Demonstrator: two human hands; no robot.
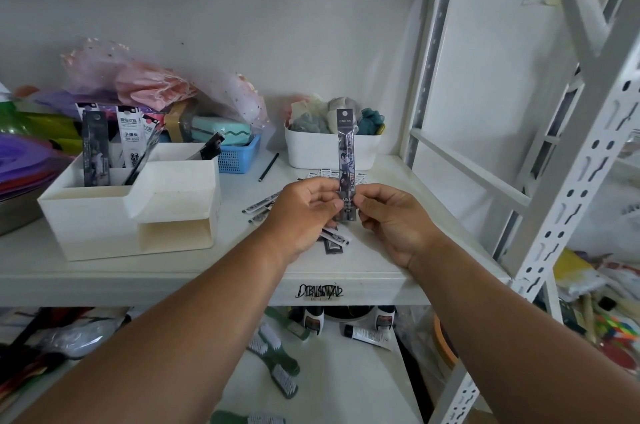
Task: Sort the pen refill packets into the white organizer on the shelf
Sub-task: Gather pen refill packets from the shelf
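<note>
A long dark pen refill packet (346, 149) stands upright over the shelf, pinched at its lower end by both my left hand (306, 207) and my right hand (388, 215). Under my hands lies a loose pile of refill packets (332, 238), partly hidden by them. The white organizer (104, 212) stands at the left of the shelf. Several packets (130, 143) stand upright in its back left compartment, and one dark packet (207, 149) leans in the back right compartment.
A white bin of fabric items (311, 151) stands behind the held packet. A blue basket (239, 156) and a black pencil (268, 167) lie between bin and organizer. Bagged pink goods crowd the back left. A metal upright (429, 52) bounds the shelf's right side.
</note>
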